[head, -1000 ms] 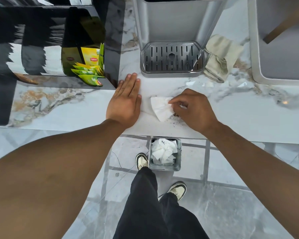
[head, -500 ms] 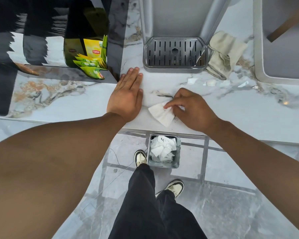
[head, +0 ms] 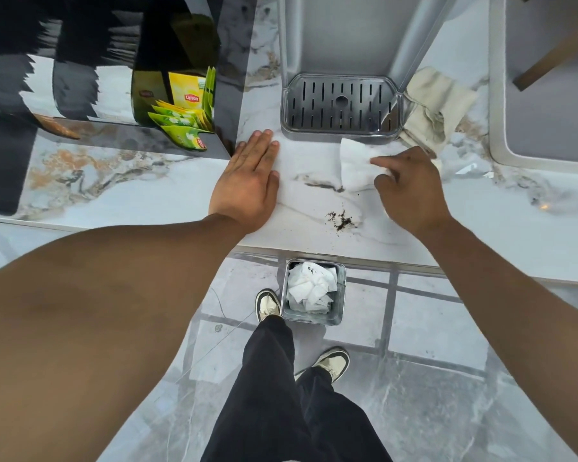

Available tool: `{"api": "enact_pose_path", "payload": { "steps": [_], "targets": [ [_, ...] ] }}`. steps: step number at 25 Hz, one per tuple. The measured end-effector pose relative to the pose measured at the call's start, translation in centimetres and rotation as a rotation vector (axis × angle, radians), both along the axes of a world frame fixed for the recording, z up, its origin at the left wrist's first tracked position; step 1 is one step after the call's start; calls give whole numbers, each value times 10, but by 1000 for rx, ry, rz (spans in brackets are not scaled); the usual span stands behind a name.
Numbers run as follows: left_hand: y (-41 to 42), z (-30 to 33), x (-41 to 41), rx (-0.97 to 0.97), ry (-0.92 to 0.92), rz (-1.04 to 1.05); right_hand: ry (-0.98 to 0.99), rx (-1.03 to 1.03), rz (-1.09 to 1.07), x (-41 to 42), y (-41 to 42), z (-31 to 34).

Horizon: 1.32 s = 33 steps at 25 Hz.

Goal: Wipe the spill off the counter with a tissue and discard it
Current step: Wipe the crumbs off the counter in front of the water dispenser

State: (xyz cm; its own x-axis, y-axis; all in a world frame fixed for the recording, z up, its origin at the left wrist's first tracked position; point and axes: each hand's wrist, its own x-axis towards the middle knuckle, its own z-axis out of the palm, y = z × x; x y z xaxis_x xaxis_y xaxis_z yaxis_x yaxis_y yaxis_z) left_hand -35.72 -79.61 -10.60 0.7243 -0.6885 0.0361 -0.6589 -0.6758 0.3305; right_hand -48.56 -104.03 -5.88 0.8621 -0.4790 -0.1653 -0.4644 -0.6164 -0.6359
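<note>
Tissue (head: 356, 166) under right hand (head: 411, 191) fingertips

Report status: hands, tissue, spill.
Left hand flat on counter. Right hand pinching tissue below drip tray. Spill uncovered near edge. Nothing blocking.

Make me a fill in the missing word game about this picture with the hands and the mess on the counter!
1. The right hand presses a white ____ onto the counter.
2. The left hand lies ____ on the counter, holding nothing.
3. The small metal bin stands on the ____, beside a shoe.
4. The dark crumbs lie nearer the counter's front edge than the tissue, so they are not yet ____ up.

Missing words: tissue; flat; floor; wiped
</note>
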Motion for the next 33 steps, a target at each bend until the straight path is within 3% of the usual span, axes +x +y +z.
{"api": "enact_pose_path", "payload": {
  "steps": [6, 11, 14, 19, 26, 33],
  "targets": [
    [-1, 2, -1, -11, -3, -4, -41, 51, 123, -37, 43, -8],
    [-2, 3, -1, -4, -8, -9, -111, 165, -38, -42, 59, -5],
    [-2, 1, 0, 2, -14, -4, -215, 74, -78, -29, 42, 0],
    [-2, 1, 0, 16, -10, -9, -124, -62, 32, -5, 21, -11],
    [-2, 3, -1, 36, -15, -14, -150, 120, 253, -35, 53, -19],
    [-4, 3, -2, 82, -39, -42, -177, 88, 202, 6, 36, -11]
  ]
}}
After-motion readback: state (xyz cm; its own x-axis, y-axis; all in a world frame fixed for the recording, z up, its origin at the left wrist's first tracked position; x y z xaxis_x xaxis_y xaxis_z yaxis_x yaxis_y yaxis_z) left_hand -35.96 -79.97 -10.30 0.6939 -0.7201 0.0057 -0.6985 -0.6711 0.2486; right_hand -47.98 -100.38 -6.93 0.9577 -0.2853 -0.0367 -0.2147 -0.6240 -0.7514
